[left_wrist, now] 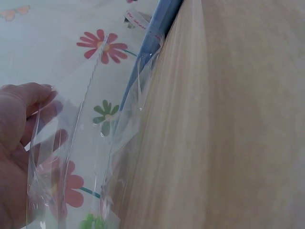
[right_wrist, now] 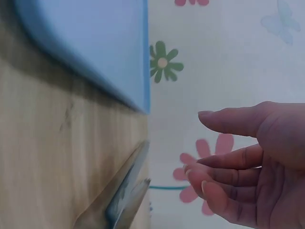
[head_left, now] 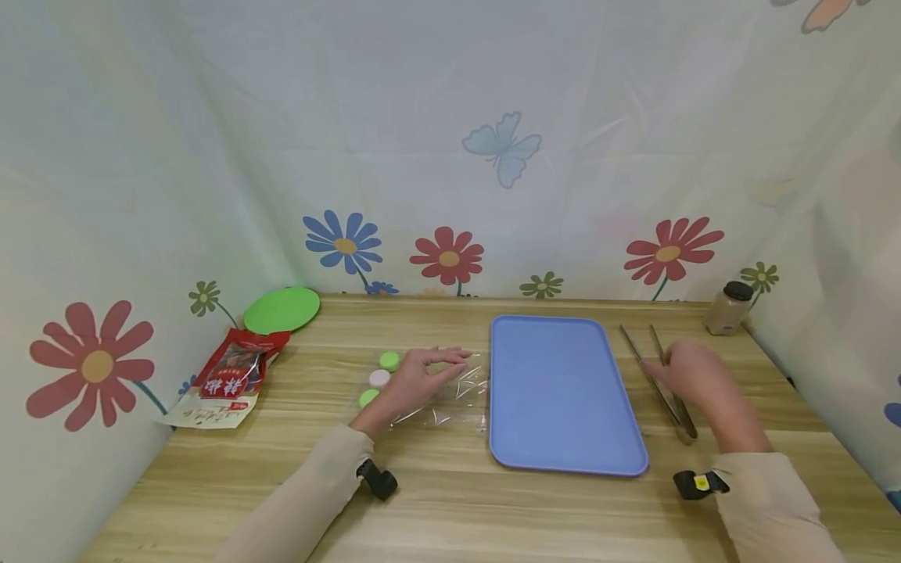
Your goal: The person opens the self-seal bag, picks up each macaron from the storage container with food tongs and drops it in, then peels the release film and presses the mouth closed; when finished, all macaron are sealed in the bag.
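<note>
Plastic film [head_left: 464, 391], apparently limp, light and slippery, is pinched by the left hand [head_left: 422, 378] just left of the blue tray [head_left: 566, 391]; its edge is best gripped. Metal tongs [head_left: 669, 410], likely springy, are placed right of the tray beside the loosely curved, unoccupied right hand [head_left: 693, 375], best grasped mid-arm.

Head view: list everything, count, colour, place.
Tray: one, blue, centre-right
Tongs: one, silver, right of tray
Bag: one, clear, left of tray
Small discs: three visible, green and pinkish, left of tray
Plate: one, green, back left
Packet: one, red-white, left edge
Jar: one, black-lidded, back right
Table: one, brown, below
Backdrop: one, floral white, behind
Wrist devices: two, black, cuffs
Sleeves: two, beige, forearms
Left hand: one, bare, at bag
Right hand: one, bare, near tongs
</note>
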{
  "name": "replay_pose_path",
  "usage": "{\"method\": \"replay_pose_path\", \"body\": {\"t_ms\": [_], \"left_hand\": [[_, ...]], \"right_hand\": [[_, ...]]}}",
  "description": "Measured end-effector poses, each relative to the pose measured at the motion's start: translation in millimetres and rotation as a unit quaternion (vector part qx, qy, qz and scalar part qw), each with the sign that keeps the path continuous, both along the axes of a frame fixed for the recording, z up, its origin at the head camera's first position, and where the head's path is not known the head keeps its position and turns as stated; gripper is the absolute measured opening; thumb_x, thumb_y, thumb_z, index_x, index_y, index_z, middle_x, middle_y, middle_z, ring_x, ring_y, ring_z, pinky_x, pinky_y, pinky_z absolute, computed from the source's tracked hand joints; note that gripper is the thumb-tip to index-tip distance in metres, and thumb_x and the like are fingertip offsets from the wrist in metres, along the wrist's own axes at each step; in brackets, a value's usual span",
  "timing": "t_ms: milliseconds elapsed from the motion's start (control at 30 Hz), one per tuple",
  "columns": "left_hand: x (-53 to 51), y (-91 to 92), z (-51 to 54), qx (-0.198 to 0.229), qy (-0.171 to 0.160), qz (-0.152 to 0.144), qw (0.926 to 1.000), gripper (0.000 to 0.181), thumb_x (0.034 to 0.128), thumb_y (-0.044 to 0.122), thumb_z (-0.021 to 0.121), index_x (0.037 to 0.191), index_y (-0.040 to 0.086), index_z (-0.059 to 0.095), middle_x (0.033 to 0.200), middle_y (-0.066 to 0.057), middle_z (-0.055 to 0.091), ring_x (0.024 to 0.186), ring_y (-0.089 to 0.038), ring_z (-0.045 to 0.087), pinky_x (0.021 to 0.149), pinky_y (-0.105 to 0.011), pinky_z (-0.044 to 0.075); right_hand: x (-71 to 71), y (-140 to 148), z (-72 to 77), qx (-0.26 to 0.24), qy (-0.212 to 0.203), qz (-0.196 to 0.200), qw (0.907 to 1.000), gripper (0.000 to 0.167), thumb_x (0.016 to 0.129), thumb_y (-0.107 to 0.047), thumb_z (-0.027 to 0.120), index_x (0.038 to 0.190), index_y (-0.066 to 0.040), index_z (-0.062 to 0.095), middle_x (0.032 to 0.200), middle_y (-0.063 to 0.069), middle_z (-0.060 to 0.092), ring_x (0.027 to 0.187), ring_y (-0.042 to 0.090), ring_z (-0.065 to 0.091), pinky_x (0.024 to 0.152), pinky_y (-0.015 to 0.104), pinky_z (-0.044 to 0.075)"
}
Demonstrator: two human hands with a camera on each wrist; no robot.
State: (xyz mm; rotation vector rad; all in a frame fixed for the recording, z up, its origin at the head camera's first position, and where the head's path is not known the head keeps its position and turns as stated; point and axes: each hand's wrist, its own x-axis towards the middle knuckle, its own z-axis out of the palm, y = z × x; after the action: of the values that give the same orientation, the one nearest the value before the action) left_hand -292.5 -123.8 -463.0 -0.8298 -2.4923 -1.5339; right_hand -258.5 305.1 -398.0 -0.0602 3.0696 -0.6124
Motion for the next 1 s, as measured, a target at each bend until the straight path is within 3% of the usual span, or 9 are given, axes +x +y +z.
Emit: {"method": "replay_pose_path", "body": {"t_ms": [100,233,367,433,567,667,800,1000], "left_hand": [[0.0,0.0,0.2,-0.001,-0.001,0.001,1.0000,0.017,0.0962,0.021,0.070,0.111,0.019,0.078,0.122,0.013,0.069,0.128,-0.008,0.054,0.115,-0.040,0.034],[-0.8,-0.1,-0.4,0.003,0.000,-0.002,1.0000,0.017,0.0965,0.024,0.070,0.110,0.018,0.078,0.122,0.012,0.069,0.128,-0.009,0.054,0.113,-0.039,0.037],[-1.9,-0.5,-1.5,0.006,0.001,-0.005,1.0000,0.018,0.0966,0.026,0.069,0.111,0.019,0.078,0.123,0.011,0.069,0.129,-0.010,0.054,0.114,-0.040,0.036],[-2.3,-0.6,-1.6,0.007,0.000,-0.005,1.0000,0.018,0.0966,0.027,0.069,0.111,0.019,0.078,0.123,0.011,0.069,0.129,-0.010,0.054,0.114,-0.040,0.036],[-2.0,-0.9,-0.6,0.009,-0.004,-0.005,0.9999,0.019,0.0967,0.026,0.069,0.112,0.019,0.078,0.123,0.011,0.069,0.129,-0.010,0.054,0.114,-0.041,0.037],[-1.3,-1.4,-0.5,0.007,-0.006,-0.003,1.0000,0.019,0.0968,0.026,0.069,0.112,0.020,0.077,0.123,0.013,0.069,0.129,-0.009,0.053,0.114,-0.040,0.036],[0.1,-2.1,-0.7,0.009,-0.003,0.000,1.0000,0.019,0.0965,0.027,0.069,0.112,0.020,0.077,0.123,0.013,0.069,0.130,-0.009,0.053,0.114,-0.042,0.037],[-1.5,-2.6,-2.6,0.023,0.000,-0.004,0.9997,0.018,0.0961,0.026,0.070,0.110,0.020,0.078,0.121,0.012,0.070,0.129,-0.012,0.054,0.112,-0.044,0.038]], "right_hand": [[1.9,-12.3,7.2,0.010,0.032,0.019,0.9992,0.041,0.096,-0.032,0.065,0.073,0.002,0.065,0.065,0.012,0.059,0.060,0.027,0.057,0.053,0.039,0.049],[3.3,-30.8,15.5,0.016,0.065,0.037,0.9971,0.042,0.096,-0.032,0.067,0.098,0.010,0.070,0.082,0.021,0.068,0.074,0.034,0.063,0.065,0.047,0.055],[4.7,-57.8,21.8,-0.009,0.091,0.059,0.9941,0.036,0.096,-0.029,0.068,0.100,0.007,0.071,0.076,0.012,0.067,0.067,0.025,0.060,0.059,0.039,0.054],[5.4,-73.7,23.4,-0.018,0.114,0.085,0.9897,0.035,0.096,-0.026,0.069,0.105,0.008,0.071,0.079,0.011,0.070,0.067,0.022,0.063,0.061,0.038,0.056],[7.1,-110.1,19.8,-0.052,0.145,0.147,0.9769,0.025,0.095,-0.021,0.071,0.099,0.003,0.074,0.071,0.002,0.067,0.058,0.011,0.058,0.056,0.032,0.052],[7.7,-141.3,10.3,-0.116,0.108,0.204,0.9660,0.023,0.096,-0.020,0.069,0.099,0.001,0.075,0.069,-0.001,0.066,0.055,0.010,0.059,0.053,0.030,0.052],[6.1,-179.0,-11.4,-0.194,0.000,0.257,0.9466,0.026,0.097,-0.022,0.065,0.106,0.002,0.073,0.067,0.003,0.067,0.050,0.016,0.062,0.046,0.031,0.052],[7.2,-207.5,-42.4,-0.260,-0.122,0.258,0.9224,0.051,0.097,-0.025,0.066,0.132,0.011,0.056,0.068,0.010,0.070,0.049,0.020,0.064,0.042,0.032,0.052]]}}
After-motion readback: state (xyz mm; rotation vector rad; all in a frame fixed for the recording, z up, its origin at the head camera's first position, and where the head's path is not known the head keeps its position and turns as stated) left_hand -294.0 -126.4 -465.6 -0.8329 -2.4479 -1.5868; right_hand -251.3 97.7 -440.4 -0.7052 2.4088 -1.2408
